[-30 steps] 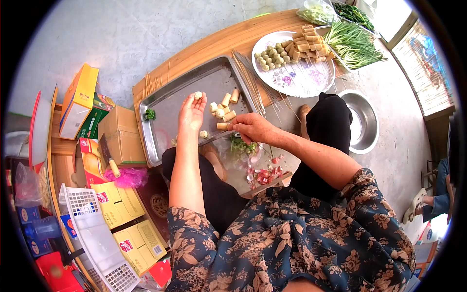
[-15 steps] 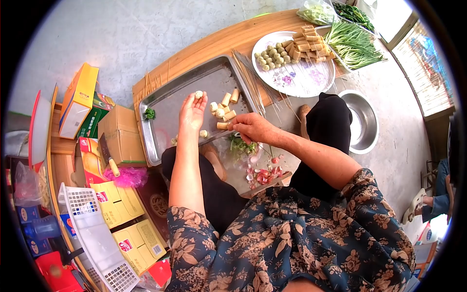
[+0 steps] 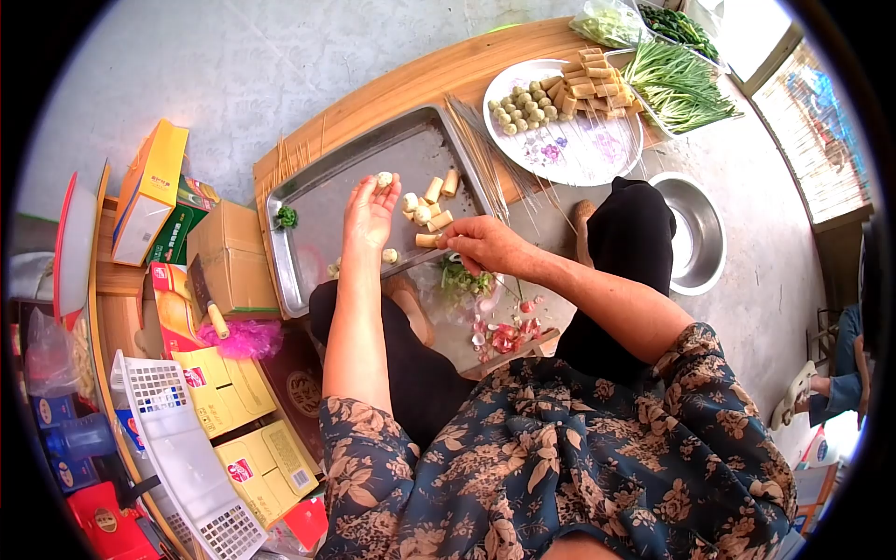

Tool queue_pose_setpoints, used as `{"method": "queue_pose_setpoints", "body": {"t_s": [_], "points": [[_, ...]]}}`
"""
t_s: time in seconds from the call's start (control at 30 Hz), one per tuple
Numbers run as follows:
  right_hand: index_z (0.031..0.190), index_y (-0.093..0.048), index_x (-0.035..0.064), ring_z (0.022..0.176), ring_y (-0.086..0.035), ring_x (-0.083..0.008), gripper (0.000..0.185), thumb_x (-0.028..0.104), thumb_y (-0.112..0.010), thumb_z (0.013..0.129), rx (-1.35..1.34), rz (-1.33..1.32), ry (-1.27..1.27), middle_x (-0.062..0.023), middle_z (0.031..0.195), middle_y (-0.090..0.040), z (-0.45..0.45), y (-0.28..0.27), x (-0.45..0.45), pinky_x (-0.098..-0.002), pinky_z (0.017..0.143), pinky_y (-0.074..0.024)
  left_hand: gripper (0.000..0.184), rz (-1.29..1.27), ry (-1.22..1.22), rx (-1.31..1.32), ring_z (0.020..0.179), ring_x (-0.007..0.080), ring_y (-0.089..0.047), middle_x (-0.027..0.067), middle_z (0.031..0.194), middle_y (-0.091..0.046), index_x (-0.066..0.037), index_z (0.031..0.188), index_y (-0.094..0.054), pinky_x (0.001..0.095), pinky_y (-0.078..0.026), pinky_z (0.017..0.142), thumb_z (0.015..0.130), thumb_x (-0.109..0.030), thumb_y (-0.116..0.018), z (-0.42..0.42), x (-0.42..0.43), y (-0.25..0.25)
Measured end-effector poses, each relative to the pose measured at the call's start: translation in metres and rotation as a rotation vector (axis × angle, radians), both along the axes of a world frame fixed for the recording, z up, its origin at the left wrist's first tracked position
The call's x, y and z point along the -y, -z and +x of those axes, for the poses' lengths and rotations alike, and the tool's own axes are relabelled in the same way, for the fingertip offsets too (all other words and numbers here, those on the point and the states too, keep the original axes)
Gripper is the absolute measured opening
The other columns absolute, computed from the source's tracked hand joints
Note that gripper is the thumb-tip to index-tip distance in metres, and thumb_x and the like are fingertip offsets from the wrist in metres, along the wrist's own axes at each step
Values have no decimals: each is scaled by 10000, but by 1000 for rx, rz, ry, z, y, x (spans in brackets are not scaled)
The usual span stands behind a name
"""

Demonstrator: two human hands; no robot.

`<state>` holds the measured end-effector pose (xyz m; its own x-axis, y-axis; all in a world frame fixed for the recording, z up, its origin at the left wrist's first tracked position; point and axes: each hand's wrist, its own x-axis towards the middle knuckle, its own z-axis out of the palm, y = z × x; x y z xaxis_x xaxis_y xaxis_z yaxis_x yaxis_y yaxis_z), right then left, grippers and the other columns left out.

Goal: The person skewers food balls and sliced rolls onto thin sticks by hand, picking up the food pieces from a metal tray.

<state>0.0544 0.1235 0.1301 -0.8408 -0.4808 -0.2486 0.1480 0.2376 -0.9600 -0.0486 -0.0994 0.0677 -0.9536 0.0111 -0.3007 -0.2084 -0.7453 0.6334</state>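
Palm up over the metal tray [image 3: 350, 149], my left hand [image 3: 370, 217] has its fingers curled around a small pale ball [image 3: 384, 178] at their tips. My right hand [image 3: 478, 245] is closed, pinching a short tan roll [image 3: 427, 241] at the tray's near edge. Whether a skewer is inside that roll I cannot make out. Between my hands, several more tan rolls [image 3: 434, 189] and pale balls [image 3: 410, 201] lie on the tray. A green leafy sprig [image 3: 286, 217] sits at its left side.
Thin skewers [image 3: 478, 154] lie beside the tray. A white platter [image 3: 579, 161] holds green balls and stacked rolls; green onions [image 3: 677, 89] lie behind it. A steel basin [image 3: 711, 252] stands on the floor at right. Boxes [image 3: 235, 257] and a knife [image 3: 213, 308] are at left.
The pale ball in my left hand has shifted very slightly, with the fingers bent a little around it. My right hand and the roll are almost unmoved.
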Motion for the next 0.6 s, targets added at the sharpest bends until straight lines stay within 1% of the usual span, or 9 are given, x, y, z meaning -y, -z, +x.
{"method": "queue_pose_setpoints", "body": {"t_s": [0.07,0.13,0.17,0.23,0.27,0.37,0.43,0.57,0.6], "points": [[899,-614,4,446,-511,-101,187,161,-512,911,6,-7,7,-28,507,-536,0,-1,0,-275,465,-393,88,-13,5,-1,966,325,-613,145,951,-607,-47,919,-534,407,-527,862,858,-31,-595,2,-1,-2],[896,-614,6,446,-510,-102,185,159,-512,912,6,6,19,-29,507,-537,1,-6,0,-275,463,-392,51,-11,32,-1,982,309,-616,137,943,-629,-36,864,-592,396,-520,886,841,-44,-637,3,-1,-4],[896,-614,6,446,-510,-102,185,159,-512,912,6,7,19,-29,507,-537,0,-4,1,-275,463,-392,51,-10,32,0,982,309,-616,137,943,-629,-36,864,-592,396,-520,886,841,-44,-637,4,-2,-5],[1009,-601,11,449,-460,-64,211,165,-469,946,-2,9,-13,-2,527,-514,0,1,1,-240,432,-350,108,-30,28,-8,963,330,-614,149,972,-600,-60,952,-520,402,-528,847,867,-43,-585,4,-3,-5],[1009,-601,11,449,-460,-64,211,165,-469,946,-2,10,-14,-2,527,-514,-1,2,1,-240,432,-350,108,-29,27,-8,963,330,-614,149,972,-600,-60,952,-520,402,-528,847,867,-43,-585,4,-3,-5],[1008,-602,9,454,-473,-65,208,154,-467,945,-1,15,-13,0,529,-515,-1,2,1,-242,435,-360,95,-44,68,-13,975,300,-618,116,974,-615,-61,907,-573,373,-525,846,842,-69,-642,7,-4,-8],[1008,-601,8,454,-474,-67,204,147,-467,944,-16,16,-13,-1,530,-517,-2,5,2,-242,436,-361,113,-54,88,-12,964,294,-621,105,983,-610,-80,918,-572,351,-524,812,840,-94,-652,8,-4,-8],[1007,-602,7,455,-477,-67,204,146,-467,943,5,20,-14,-1,531,-517,-2,2,2,-240,438,-363,139,-95,107,10,960,280,-619,91,984,-609,-102,949,-563,339,-517,784,843,-115,-652,8,-4,-8],[1006,-603,8,454,-475,-67,205,146,-465,943,3,1,-6,-1,530,-516,-2,5,3,-239,437,-362,151,-133,134,-1,944,262,-616,81,985,-609,-113,968,-556,340,-513,771,848,-131,-646,9,-4,-8]]}}
